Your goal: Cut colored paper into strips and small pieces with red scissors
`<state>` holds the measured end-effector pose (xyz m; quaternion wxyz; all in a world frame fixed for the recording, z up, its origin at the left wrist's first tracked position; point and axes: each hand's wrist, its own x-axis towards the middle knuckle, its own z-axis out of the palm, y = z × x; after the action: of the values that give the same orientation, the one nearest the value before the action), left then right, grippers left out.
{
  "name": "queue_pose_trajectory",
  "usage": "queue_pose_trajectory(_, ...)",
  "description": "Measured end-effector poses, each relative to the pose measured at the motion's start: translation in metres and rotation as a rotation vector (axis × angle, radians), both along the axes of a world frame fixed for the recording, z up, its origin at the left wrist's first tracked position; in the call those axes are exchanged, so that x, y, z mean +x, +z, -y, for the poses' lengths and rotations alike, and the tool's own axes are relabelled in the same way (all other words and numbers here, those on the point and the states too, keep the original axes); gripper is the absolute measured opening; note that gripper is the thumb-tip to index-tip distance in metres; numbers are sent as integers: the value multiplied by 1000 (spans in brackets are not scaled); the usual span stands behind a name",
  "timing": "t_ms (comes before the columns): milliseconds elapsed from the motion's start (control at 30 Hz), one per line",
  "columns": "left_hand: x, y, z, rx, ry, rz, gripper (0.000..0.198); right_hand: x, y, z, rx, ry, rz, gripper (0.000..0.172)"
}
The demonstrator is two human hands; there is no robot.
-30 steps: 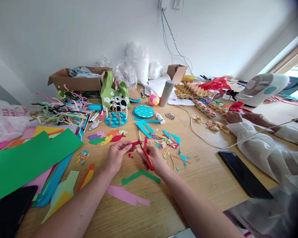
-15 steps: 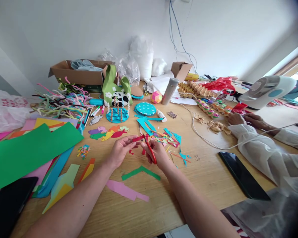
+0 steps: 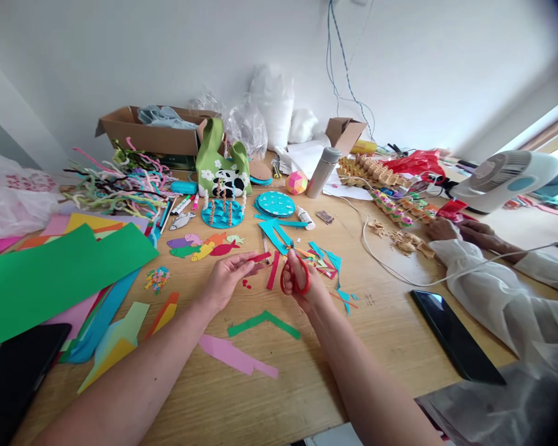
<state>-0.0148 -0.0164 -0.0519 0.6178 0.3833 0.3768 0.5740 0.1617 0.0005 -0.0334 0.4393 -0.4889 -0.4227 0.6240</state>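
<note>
My left hand (image 3: 227, 280) pinches a small red paper strip (image 3: 261, 256) above the middle of the table. To its right, my right hand (image 3: 305, 282) has its fingers in the handles of red scissors (image 3: 300, 285), whose blades point away from me and stand apart from the strip. Between the hands a longer red strip (image 3: 273, 270) lies on the wood. Tiny red bits (image 3: 246, 284) rest beneath my left hand. Nearer me are a bent green strip (image 3: 265, 321) and a pink strip (image 3: 237, 356). Coloured paper fish (image 3: 207, 246) lie beyond my left hand.
Green sheets (image 3: 65, 266) and other coloured paper cover the left side. Blue scraps (image 3: 332, 260) lie beyond my right hand. A grey bottle (image 3: 323, 172) stands behind. At right are a phone (image 3: 456, 334), a white cable (image 3: 385, 267) and another person's hands (image 3: 460, 230).
The scissors have moved right and away from the red strip in my left hand, and my right hand has turned. The view has shifted slightly.
</note>
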Motion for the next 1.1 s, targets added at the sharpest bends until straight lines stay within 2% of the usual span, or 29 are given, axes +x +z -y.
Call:
queue_pose_trajectory(100, -4, -2, -2, -59, 116, 9, 33, 3, 0, -4, -30, -67, -102, 53)
queue_pose_trajectory(167, -6, -3, -3, -83, 164, 19, 34, 3, 1, -5, 63, -87, -19, 49)
queue_pose_trajectory(267, -8, -1, -2, -95, 219, 31, 35, 3, 0, -2, 321, -112, 343, 36)
queue_pose_trajectory(367, -9, 1, -1, -81, 259, 32, 33, 1, -3, 1, 532, -35, 723, 24)
queue_pose_trajectory(433, -9, 2, -1, -74, 266, 22, 33, -1, -5, 2, 614, 66, 861, 18)
queue_pose_trajectory(500, -9, 2, 0, -64, 259, 6, 33, -3, -6, 4, 657, 107, 911, 17)
queue_pose_trajectory(600, -8, 2, 1, -41, 222, -27, 33, -4, -6, 5, 604, 70, 807, 18)
queue_pose_trajectory(733, -4, 0, 4, -28, 121, -118, 29, -6, -1, 6, 426, 56, 469, 28)
queue_pose_trajectory(800, -2, -1, 6, -10, 59, -177, 26, -8, 1, 6, 372, 62, 372, 35)
queue_pose_trajectory(933, 1, -1, 8, 16, 0, -216, 23, -13, 2, 7, 312, 54, 360, 40)
queue_pose_trajectory(1100, 1, 8, 10, -47, 28, -111, 36, -16, 2, 11, 271, 63, 259, 42)
